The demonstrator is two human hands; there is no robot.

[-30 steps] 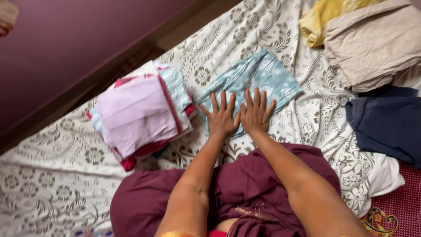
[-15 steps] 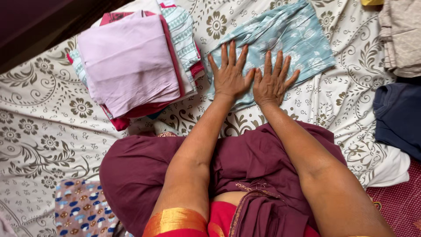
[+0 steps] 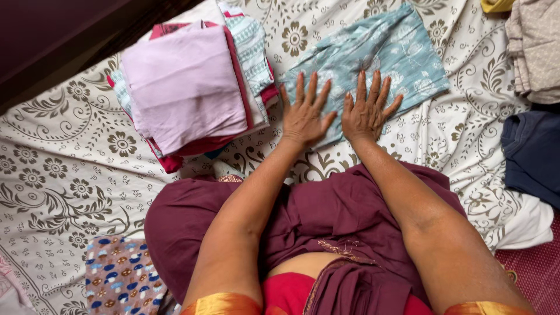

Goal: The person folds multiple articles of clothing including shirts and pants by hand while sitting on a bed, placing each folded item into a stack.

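Head view: both hands flat and open, fingers spread, palms down on a folded light-blue printed cloth (image 3: 373, 55) lying on the floral bedsheet (image 3: 70, 157). Left hand (image 3: 304, 114) on the cloth's near-left edge, right hand (image 3: 367, 109) just beside it, not gripping anything. Stack of folded clothes (image 3: 186, 87), pink piece on top, sits left of the cloth, touching or nearly so, hard to tell. Dark blue garment (image 3: 534, 154) lies well apart at right.
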